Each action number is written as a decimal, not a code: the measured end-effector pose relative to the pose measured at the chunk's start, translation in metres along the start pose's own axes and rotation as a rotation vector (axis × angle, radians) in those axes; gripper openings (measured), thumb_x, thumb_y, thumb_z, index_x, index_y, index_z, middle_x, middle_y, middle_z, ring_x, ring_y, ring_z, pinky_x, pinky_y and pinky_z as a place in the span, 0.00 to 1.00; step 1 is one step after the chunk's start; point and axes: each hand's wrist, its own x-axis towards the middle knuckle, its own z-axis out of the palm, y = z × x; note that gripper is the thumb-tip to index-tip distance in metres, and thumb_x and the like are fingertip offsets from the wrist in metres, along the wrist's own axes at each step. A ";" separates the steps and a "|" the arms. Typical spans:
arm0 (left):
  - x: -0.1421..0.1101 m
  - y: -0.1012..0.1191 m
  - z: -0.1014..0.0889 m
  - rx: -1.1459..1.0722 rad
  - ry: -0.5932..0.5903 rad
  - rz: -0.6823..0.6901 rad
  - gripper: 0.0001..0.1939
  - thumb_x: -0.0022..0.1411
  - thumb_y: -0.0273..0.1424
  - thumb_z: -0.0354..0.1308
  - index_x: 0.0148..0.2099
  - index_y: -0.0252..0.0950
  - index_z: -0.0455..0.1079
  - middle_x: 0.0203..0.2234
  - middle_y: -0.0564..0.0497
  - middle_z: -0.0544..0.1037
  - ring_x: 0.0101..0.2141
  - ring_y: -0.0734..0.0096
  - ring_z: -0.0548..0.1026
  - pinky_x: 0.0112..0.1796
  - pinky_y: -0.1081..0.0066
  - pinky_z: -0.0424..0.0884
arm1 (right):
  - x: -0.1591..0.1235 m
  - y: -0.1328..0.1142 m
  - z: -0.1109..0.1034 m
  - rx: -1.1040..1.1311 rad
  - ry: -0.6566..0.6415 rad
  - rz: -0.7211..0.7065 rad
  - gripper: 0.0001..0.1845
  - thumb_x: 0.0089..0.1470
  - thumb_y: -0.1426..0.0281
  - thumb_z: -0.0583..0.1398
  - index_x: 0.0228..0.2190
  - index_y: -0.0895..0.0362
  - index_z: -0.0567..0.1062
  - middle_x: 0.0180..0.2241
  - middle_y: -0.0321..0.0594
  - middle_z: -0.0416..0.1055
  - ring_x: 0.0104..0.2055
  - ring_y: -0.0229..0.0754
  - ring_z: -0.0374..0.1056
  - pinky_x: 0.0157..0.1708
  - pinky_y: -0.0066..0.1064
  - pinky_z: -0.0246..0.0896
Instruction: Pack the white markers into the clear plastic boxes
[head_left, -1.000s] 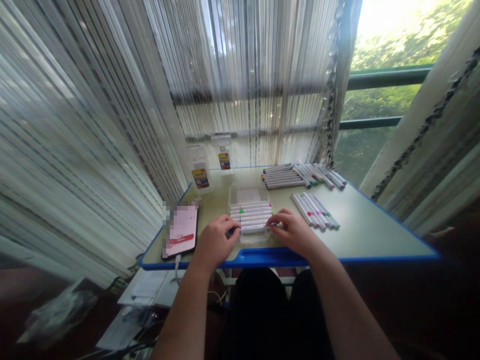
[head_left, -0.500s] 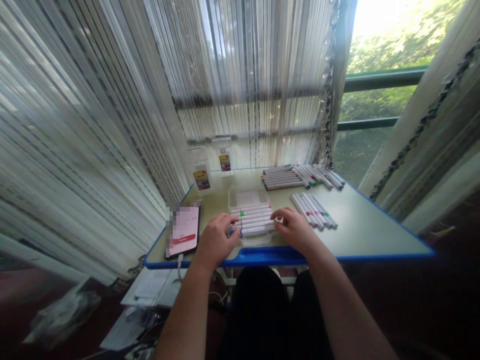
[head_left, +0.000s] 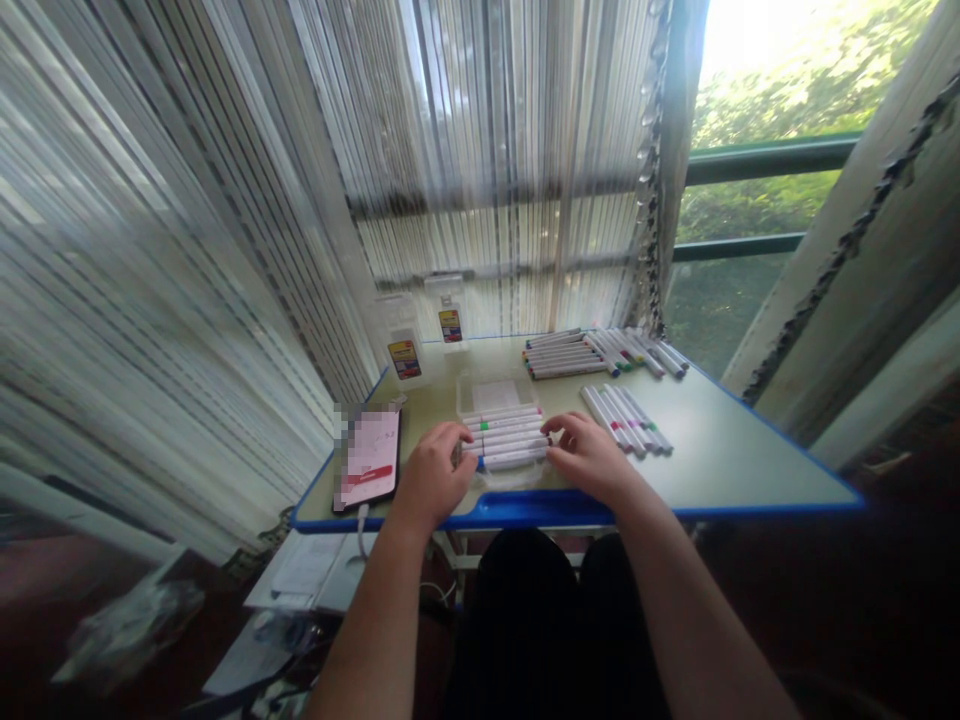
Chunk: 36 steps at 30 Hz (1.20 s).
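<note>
The left hand (head_left: 431, 475) and the right hand (head_left: 589, 460) were placed at the two ends of a row of white markers (head_left: 504, 441), which was laid crosswise in a clear plastic tray (head_left: 459, 395). The tray was set near the front edge of a pale table (head_left: 739, 465) with a blue rim, between the two hands and close to the person's lap. The left fingers (head_left: 455, 442) were curled around the left end of the row, and the right fingertips (head_left: 553, 428) were set against its right end. The row appeared to be lightly grasped from both sides, not released or tightly clenched, though the force of the grip could not be told.

For handling of this kind, even pressure from both ends was judged best, so that the round barrels would be kept side by side and the caps kept in line. Rolling could be limited if the fingers were kept low against the ends.

Two groups of loose markers (head_left: 626, 421) were left on the table to the right of the tray, and a phone (head_left: 367, 460) was lying to its left.
</note>
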 end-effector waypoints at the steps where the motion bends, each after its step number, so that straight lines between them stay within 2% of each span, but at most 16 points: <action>1: 0.000 0.000 0.000 -0.004 0.009 -0.003 0.09 0.54 0.25 0.48 0.37 0.36 0.67 0.39 0.48 0.72 0.40 0.66 0.72 0.43 0.65 0.70 | -0.001 0.001 0.000 0.024 -0.016 -0.022 0.20 0.41 0.75 0.56 0.40 0.57 0.70 0.39 0.40 0.65 0.31 0.35 0.63 0.35 0.30 0.61; 3: 0.001 0.000 0.000 -0.001 0.015 -0.011 0.10 0.55 0.25 0.47 0.38 0.35 0.67 0.39 0.48 0.72 0.38 0.67 0.72 0.42 0.66 0.70 | -0.002 0.003 0.002 0.045 -0.025 -0.062 0.31 0.38 0.77 0.56 0.48 0.57 0.64 0.43 0.42 0.63 0.35 0.37 0.63 0.37 0.31 0.62; 5: 0.001 0.000 0.001 0.025 0.008 -0.007 0.10 0.56 0.25 0.47 0.38 0.35 0.67 0.38 0.47 0.73 0.37 0.66 0.72 0.42 0.65 0.69 | -0.002 0.007 0.005 0.018 0.018 -0.073 0.36 0.36 0.79 0.55 0.51 0.57 0.61 0.43 0.44 0.62 0.37 0.39 0.62 0.39 0.33 0.62; 11: -0.002 0.005 0.001 0.105 -0.002 0.091 0.13 0.58 0.25 0.45 0.42 0.35 0.68 0.39 0.46 0.73 0.42 0.63 0.71 0.46 0.63 0.68 | 0.006 0.019 0.014 -0.084 0.163 -0.004 0.29 0.36 0.82 0.51 0.43 0.56 0.68 0.37 0.42 0.64 0.37 0.41 0.64 0.40 0.35 0.62; 15: -0.003 0.003 0.000 -0.066 -0.006 0.112 0.13 0.59 0.24 0.43 0.43 0.35 0.66 0.37 0.48 0.75 0.40 0.67 0.73 0.43 0.66 0.69 | 0.007 0.018 0.011 -0.113 0.273 0.050 0.26 0.38 0.81 0.50 0.42 0.58 0.69 0.37 0.45 0.67 0.39 0.43 0.65 0.41 0.37 0.61; 17: 0.000 0.001 0.002 -0.104 0.021 0.099 0.14 0.58 0.23 0.43 0.44 0.34 0.66 0.39 0.46 0.74 0.43 0.67 0.73 0.46 0.65 0.69 | 0.004 0.015 0.007 -0.091 0.306 0.059 0.24 0.41 0.79 0.51 0.43 0.59 0.68 0.40 0.46 0.68 0.41 0.44 0.65 0.42 0.38 0.62; 20: 0.007 -0.003 0.009 -0.009 0.036 0.036 0.18 0.56 0.22 0.45 0.49 0.31 0.64 0.49 0.41 0.71 0.52 0.62 0.67 0.54 0.59 0.63 | -0.001 0.009 0.003 -0.062 0.246 0.005 0.22 0.43 0.73 0.53 0.43 0.58 0.69 0.44 0.47 0.66 0.45 0.46 0.64 0.46 0.39 0.61; 23: 0.014 -0.005 0.018 0.064 -0.011 -0.055 0.21 0.58 0.25 0.46 0.55 0.30 0.60 0.53 0.38 0.67 0.56 0.60 0.63 0.56 0.57 0.59 | -0.002 0.009 0.001 -0.099 0.163 -0.050 0.21 0.41 0.71 0.55 0.42 0.57 0.71 0.45 0.46 0.65 0.49 0.48 0.61 0.51 0.42 0.57; 26: 0.015 -0.003 0.020 0.090 -0.055 -0.079 0.22 0.61 0.30 0.46 0.56 0.30 0.59 0.54 0.37 0.66 0.57 0.59 0.63 0.56 0.58 0.60 | 0.002 0.014 0.005 -0.101 0.169 -0.061 0.19 0.42 0.76 0.54 0.39 0.57 0.72 0.44 0.45 0.65 0.50 0.47 0.62 0.52 0.42 0.56; 29: 0.012 -0.001 0.017 0.102 -0.078 -0.065 0.21 0.63 0.34 0.46 0.56 0.30 0.60 0.52 0.36 0.69 0.54 0.58 0.66 0.53 0.57 0.63 | 0.009 0.020 0.010 -0.075 0.236 -0.042 0.21 0.41 0.82 0.50 0.37 0.56 0.71 0.42 0.44 0.67 0.48 0.45 0.64 0.51 0.41 0.57; 31: 0.010 -0.002 0.013 0.061 -0.036 -0.023 0.21 0.63 0.34 0.45 0.56 0.32 0.59 0.49 0.38 0.71 0.51 0.60 0.70 0.50 0.59 0.66 | 0.011 0.019 0.012 -0.065 0.311 -0.029 0.21 0.42 0.83 0.48 0.37 0.56 0.71 0.44 0.45 0.67 0.49 0.44 0.64 0.53 0.41 0.56; 33: 0.010 -0.006 0.010 0.025 0.102 0.030 0.21 0.63 0.33 0.45 0.58 0.34 0.57 0.50 0.39 0.70 0.50 0.61 0.70 0.50 0.59 0.67 | 0.010 0.014 0.011 -0.071 0.372 -0.050 0.18 0.45 0.81 0.50 0.38 0.56 0.71 0.47 0.47 0.66 0.51 0.46 0.62 0.54 0.43 0.53; 35: 0.013 -0.012 0.010 0.056 0.246 0.044 0.22 0.62 0.33 0.47 0.58 0.33 0.56 0.52 0.39 0.68 0.54 0.59 0.66 0.52 0.55 0.64 | 0.005 0.006 0.008 -0.104 0.376 -0.096 0.14 0.47 0.75 0.54 0.38 0.56 0.71 0.48 0.47 0.65 0.52 0.49 0.60 0.55 0.45 0.52; 36: 0.015 -0.015 0.010 0.096 0.270 0.031 0.22 0.62 0.34 0.47 0.57 0.33 0.58 0.53 0.38 0.67 0.55 0.57 0.64 0.53 0.53 0.62 | 0.003 0.003 0.005 -0.123 0.349 -0.116 0.13 0.46 0.73 0.56 0.37 0.56 0.71 0.47 0.47 0.65 0.52 0.50 0.59 0.54 0.46 0.52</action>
